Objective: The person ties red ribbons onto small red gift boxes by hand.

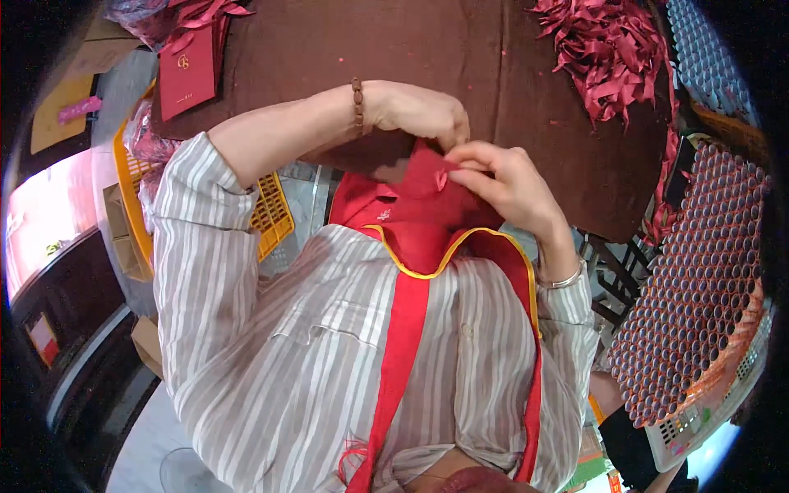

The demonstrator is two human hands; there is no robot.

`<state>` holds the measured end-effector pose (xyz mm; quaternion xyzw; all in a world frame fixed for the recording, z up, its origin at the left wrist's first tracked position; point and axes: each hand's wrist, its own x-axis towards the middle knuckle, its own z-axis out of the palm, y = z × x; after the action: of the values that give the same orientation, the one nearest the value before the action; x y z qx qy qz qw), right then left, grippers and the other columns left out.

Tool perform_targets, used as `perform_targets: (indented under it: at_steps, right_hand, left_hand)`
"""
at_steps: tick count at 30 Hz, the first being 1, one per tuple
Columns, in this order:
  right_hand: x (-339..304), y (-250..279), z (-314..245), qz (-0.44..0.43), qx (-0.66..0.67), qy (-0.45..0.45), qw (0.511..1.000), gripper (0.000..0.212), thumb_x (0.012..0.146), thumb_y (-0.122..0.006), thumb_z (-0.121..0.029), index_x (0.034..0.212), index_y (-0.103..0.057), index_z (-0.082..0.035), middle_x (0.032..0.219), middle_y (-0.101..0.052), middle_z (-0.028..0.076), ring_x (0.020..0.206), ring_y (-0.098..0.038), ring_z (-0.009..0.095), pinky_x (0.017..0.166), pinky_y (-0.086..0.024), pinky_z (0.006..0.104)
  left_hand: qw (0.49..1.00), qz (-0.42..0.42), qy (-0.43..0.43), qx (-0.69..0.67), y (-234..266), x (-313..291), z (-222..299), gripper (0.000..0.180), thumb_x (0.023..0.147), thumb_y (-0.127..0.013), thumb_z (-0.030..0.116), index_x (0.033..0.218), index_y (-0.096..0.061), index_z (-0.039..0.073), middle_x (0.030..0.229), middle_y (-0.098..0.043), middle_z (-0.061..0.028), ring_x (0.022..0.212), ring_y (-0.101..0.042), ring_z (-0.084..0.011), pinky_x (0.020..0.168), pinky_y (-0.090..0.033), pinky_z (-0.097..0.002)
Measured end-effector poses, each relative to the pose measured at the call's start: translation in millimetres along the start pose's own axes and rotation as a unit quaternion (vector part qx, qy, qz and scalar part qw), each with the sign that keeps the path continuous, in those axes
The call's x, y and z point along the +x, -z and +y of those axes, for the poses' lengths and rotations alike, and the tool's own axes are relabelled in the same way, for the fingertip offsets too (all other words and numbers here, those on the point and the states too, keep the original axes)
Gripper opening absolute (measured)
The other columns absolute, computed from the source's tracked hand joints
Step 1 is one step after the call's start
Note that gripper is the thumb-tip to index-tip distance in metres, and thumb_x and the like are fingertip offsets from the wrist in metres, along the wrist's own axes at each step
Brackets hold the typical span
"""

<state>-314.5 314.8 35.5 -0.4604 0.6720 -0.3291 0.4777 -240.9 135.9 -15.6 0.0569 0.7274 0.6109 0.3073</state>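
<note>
My left hand (419,111), with a brown bracelet at the wrist, is bent over the top of a dark red piece (426,174). Its fingers curl closed there, and their tips are mostly hidden. From the other side my right hand (514,182), with a silver bangle at the wrist, pinches the piece's upper right edge between thumb and forefinger. A small ribbon end (442,181) shows just beside those fingertips. Whether the piece is paper or cloth I cannot tell. Below it hangs my red apron (419,246) with yellow trim.
A brown cloth covers the table (362,49) ahead. On it lie a heap of dark red ribbons (604,57) at the right and dark red paper bags (187,78) at the left. Right of me are stacked round-ended tubes (699,271); a yellow crate (275,215) stands left.
</note>
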Motion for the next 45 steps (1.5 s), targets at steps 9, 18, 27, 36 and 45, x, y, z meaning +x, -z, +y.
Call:
perform_targets:
  at_steps: [9, 18, 27, 36, 45]
  right_hand:
    - [3, -4, 3, 0.018, 0.047, 0.03, 0.998, 0.021, 0.082, -0.059, -0.009, 0.099, -0.06, 0.004, 0.081, -0.065, 0.007, 0.076, -0.058, 0.008, 0.067, -0.047, 0.0237]
    - [17, -2, 26, 0.076, 0.019, 0.048, 0.996, 0.021, 0.083, -0.059, -0.01, 0.1, -0.059, 0.002, 0.082, -0.065, 0.009, 0.075, -0.06, 0.01, 0.068, -0.047, 0.0249]
    - [1, 7, 27, 0.082, -0.234, 0.08, 0.965, 0.025, 0.076, -0.064, -0.017, 0.097, -0.06, -0.004, 0.105, -0.058, 0.011, 0.104, -0.051, 0.026, 0.088, -0.04, 0.0347]
    - [-28, 6, 47, 0.102, -0.09, 0.089, 0.987, 0.037, 0.077, -0.066, -0.014, 0.111, -0.055, -0.002, 0.114, -0.051, 0.009, 0.1, -0.053, 0.019, 0.081, -0.043, 0.0267]
    - [-18, 1, 62, 0.074, 0.227, -0.082, 0.968, 0.038, 0.081, -0.063, -0.01, 0.116, -0.052, -0.001, 0.092, -0.061, 0.001, 0.07, -0.055, 0.005, 0.061, -0.045, 0.0189]
  left_hand:
    - [0.953, 0.288, -0.043, 0.086, 40, -3, -2, 0.022, 0.071, -0.057, 0.015, 0.083, -0.065, -0.002, 0.077, -0.064, -0.0143, 0.073, -0.059, -0.0211, 0.069, -0.046, -0.032]
    - [0.891, 0.453, -0.014, 0.022, 7, -15, -10, 0.025, 0.081, -0.054, 0.017, 0.099, -0.059, 0.0, 0.09, -0.063, -0.0114, 0.078, -0.058, -0.0185, 0.071, -0.046, -0.0313]
    - [0.935, 0.311, -0.076, 0.151, -41, -47, -15, 0.015, 0.08, -0.062, 0.014, 0.082, -0.055, 0.001, 0.084, -0.056, -0.0096, 0.083, -0.055, -0.0233, 0.074, -0.042, -0.0311]
    - [0.941, 0.331, -0.044, 0.051, -30, -54, -14, 0.015, 0.083, -0.06, 0.014, 0.087, -0.055, 0.001, 0.087, -0.055, -0.0052, 0.085, -0.052, -0.0133, 0.077, -0.041, -0.0265]
    - [0.911, 0.408, 0.034, -0.047, -68, -72, -6, 0.061, 0.085, -0.059, 0.017, 0.134, -0.024, 0.007, 0.122, -0.046, -0.0218, 0.098, -0.056, -0.0244, 0.083, -0.045, -0.0339]
